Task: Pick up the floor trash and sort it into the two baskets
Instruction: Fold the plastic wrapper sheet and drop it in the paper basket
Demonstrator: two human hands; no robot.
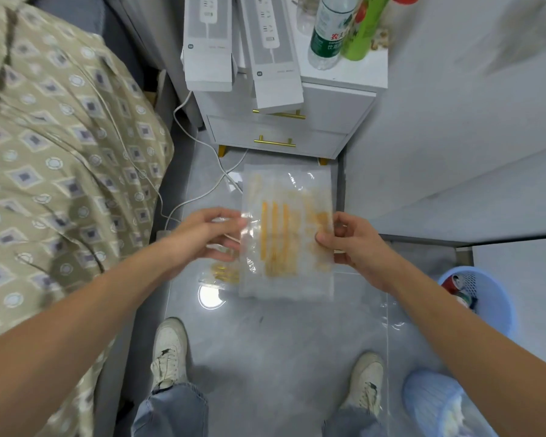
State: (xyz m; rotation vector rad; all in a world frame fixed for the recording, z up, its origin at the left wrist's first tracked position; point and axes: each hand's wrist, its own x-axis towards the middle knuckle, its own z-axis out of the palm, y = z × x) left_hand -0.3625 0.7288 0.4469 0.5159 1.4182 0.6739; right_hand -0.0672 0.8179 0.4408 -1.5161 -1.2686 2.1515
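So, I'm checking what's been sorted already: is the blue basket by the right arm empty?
Not empty. The blue basket holds at least one red, white and green can showing inside its rim.

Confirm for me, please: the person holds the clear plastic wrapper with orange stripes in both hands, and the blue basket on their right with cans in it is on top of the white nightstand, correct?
Not quite. The head view shows the blue basket standing on the floor to the person's right, not on the white nightstand. The rest holds: cans lie in it, and the left hand and right hand hold the wrapper.
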